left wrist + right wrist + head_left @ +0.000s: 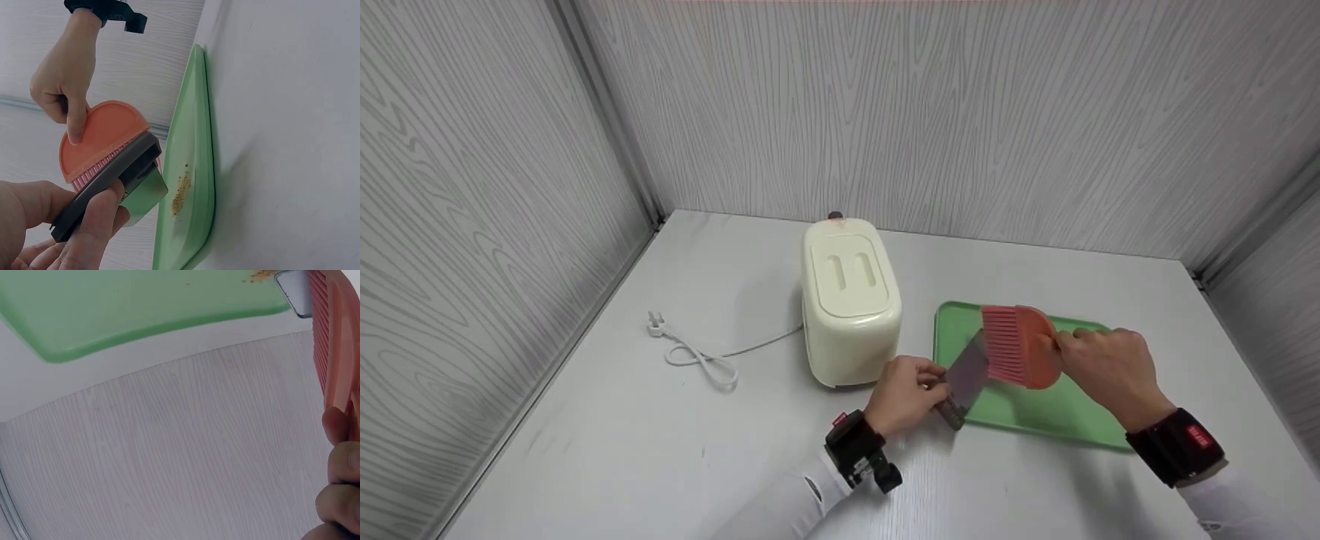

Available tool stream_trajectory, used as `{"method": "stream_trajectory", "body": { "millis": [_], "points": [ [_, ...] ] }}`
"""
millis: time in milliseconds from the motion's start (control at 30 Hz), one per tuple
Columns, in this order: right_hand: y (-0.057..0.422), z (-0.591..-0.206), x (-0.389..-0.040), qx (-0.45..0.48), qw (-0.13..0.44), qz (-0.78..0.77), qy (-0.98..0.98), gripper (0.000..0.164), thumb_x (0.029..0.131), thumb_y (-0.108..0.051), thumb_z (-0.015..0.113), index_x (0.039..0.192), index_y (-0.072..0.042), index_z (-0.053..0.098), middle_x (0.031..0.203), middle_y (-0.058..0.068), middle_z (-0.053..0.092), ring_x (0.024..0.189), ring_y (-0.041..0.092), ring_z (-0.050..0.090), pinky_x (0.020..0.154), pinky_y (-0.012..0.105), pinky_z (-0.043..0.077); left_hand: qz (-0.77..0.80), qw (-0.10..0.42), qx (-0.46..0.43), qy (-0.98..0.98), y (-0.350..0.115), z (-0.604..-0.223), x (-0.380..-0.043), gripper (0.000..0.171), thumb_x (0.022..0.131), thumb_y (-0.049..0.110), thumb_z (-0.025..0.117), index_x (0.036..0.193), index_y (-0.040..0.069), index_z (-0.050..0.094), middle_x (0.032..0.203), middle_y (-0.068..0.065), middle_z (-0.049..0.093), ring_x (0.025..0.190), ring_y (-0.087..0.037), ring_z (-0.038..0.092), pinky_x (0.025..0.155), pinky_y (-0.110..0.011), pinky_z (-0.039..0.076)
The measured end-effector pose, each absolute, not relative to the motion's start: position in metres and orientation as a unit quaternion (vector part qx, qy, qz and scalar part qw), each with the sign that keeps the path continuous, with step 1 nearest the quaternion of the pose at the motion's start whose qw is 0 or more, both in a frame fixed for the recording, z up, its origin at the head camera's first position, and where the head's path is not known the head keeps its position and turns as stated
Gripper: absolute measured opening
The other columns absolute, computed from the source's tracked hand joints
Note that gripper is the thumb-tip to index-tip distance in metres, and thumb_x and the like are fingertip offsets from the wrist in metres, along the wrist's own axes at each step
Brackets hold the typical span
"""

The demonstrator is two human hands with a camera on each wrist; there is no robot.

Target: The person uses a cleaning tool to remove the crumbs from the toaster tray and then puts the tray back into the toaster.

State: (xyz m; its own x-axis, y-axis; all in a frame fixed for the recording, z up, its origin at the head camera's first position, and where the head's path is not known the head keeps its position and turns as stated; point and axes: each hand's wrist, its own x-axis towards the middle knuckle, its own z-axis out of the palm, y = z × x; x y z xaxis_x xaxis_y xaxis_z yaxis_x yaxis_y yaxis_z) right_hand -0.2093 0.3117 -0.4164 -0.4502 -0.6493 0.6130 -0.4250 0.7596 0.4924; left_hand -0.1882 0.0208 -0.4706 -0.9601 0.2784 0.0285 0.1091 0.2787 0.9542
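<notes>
My left hand [906, 396] pinches the dark end of a flat metal crumb tray [966, 375], tilted over the left part of a green tray [1072, 412]. In my right hand [1110, 367] is an orange brush [1040, 352] with pink bristles, gripped by its handle. Those bristles overlap the far part of the crumb tray in the head view. Brown crumbs [181, 194] lie on the green tray below, as the left wrist view shows. From that side, the dark end of the crumb tray hides part of the bristles.
A cream toaster [851, 322] with two covered-looking slots on top stands left of the green tray, close to my left hand. Its white cord [757, 346] runs left across the table to a plug [656, 324]. Wood-grain panels [885, 112] enclose the table's back and sides.
</notes>
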Motion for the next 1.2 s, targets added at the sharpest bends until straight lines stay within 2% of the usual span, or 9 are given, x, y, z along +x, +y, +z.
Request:
{"method": "stream_trajectory", "body": {
  "millis": [333, 533, 700, 1000, 1200],
  "points": [
    [0.323, -0.426, -0.216, 0.296, 0.421, -0.139, -0.846, 0.063, 0.117, -0.034, 0.028, 0.058, -0.012, 0.031, 0.05, -0.003, 0.023, 0.053, 0.007, 0.011, 0.042, 0.026, 0.011, 0.598, 0.082, 0.12, 0.789, 0.022, -0.469, -0.188, 0.023, 0.092, 0.002, 0.074, 0.114, -0.004, 0.076, 0.111, -0.017, 0.081, 0.095, -0.018, 0.08, 0.069, -0.02, 0.065],
    [0.327, -0.436, -0.219, 0.27, 0.454, -0.122, -0.84, 0.065, 0.117, -0.035, 0.032, 0.057, -0.011, 0.035, 0.049, 0.0, 0.026, 0.048, 0.009, 0.015, 0.039, 0.028, 0.015, 0.594, 0.08, 0.126, 0.79, 0.021, -0.469, -0.188, 0.022, 0.092, 0.003, 0.073, 0.113, -0.003, 0.077, 0.109, -0.016, 0.082, 0.091, -0.014, 0.08, 0.067, -0.018, 0.063],
    [0.328, -0.44, -0.22, 0.247, 0.479, -0.121, -0.834, 0.064, 0.117, -0.036, 0.033, 0.058, -0.011, 0.035, 0.049, 0.001, 0.026, 0.046, 0.01, 0.017, 0.041, 0.028, 0.014, 0.591, 0.072, 0.129, 0.793, 0.02, -0.47, -0.188, 0.021, 0.092, 0.005, 0.074, 0.112, -0.002, 0.078, 0.107, -0.015, 0.082, 0.088, -0.01, 0.079, 0.065, -0.017, 0.062],
    [0.328, -0.433, -0.221, 0.218, 0.482, -0.087, -0.844, 0.067, 0.116, -0.039, 0.038, 0.054, -0.011, 0.036, 0.045, 0.003, 0.031, 0.045, 0.011, 0.017, 0.044, 0.024, 0.009, 0.594, 0.078, 0.116, 0.792, 0.02, -0.47, -0.188, 0.023, 0.092, 0.004, 0.075, 0.114, -0.003, 0.076, 0.109, -0.016, 0.081, 0.09, -0.015, 0.08, 0.067, -0.019, 0.064],
    [0.314, -0.429, -0.226, 0.221, 0.496, -0.09, -0.835, 0.068, 0.115, -0.039, 0.04, 0.053, -0.009, 0.04, 0.044, 0.003, 0.033, 0.041, 0.011, 0.022, 0.037, 0.027, 0.016, 0.593, 0.078, 0.113, 0.793, 0.021, -0.469, -0.188, 0.025, 0.092, 0.004, 0.075, 0.115, -0.003, 0.076, 0.11, -0.016, 0.081, 0.094, -0.017, 0.08, 0.069, -0.019, 0.065]
  ]
}}
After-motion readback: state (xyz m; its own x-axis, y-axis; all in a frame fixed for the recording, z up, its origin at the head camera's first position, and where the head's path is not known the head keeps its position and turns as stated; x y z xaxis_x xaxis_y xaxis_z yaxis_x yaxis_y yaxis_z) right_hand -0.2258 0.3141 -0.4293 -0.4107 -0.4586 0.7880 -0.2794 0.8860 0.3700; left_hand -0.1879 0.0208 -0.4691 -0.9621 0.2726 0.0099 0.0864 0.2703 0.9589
